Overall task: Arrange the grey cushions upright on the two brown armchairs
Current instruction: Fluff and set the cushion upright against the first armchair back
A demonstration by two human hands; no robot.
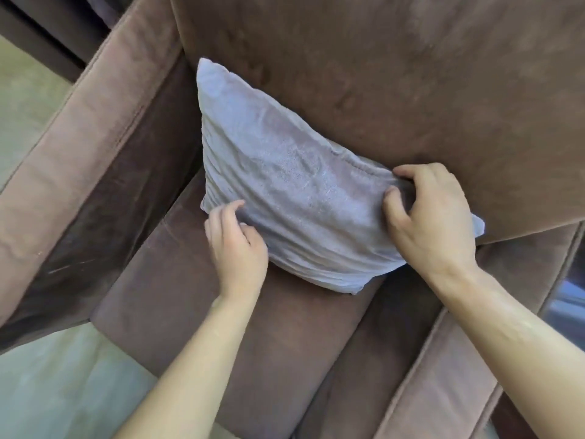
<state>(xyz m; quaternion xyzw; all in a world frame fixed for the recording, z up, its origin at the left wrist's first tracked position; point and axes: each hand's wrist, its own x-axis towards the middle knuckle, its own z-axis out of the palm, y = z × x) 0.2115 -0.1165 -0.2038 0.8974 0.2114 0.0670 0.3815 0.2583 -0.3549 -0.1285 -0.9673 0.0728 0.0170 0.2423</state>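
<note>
A grey cushion (285, 185) leans against the backrest of a brown armchair (395, 90), its lower edge resting on the seat. My right hand (433, 220) pinches the cushion's right edge, thumb in front and fingers over the seam. My left hand (240, 248) touches the cushion's lower left corner with curled fingers. One cushion corner sticks out past my right hand. Only this one armchair and one cushion are in view.
The chair's left armrest (79, 172) and right armrest (459, 359) flank the seat (285, 343). Pale floor (63, 384) lies at the lower left. Dark furniture or curtain (53, 23) stands at the top left.
</note>
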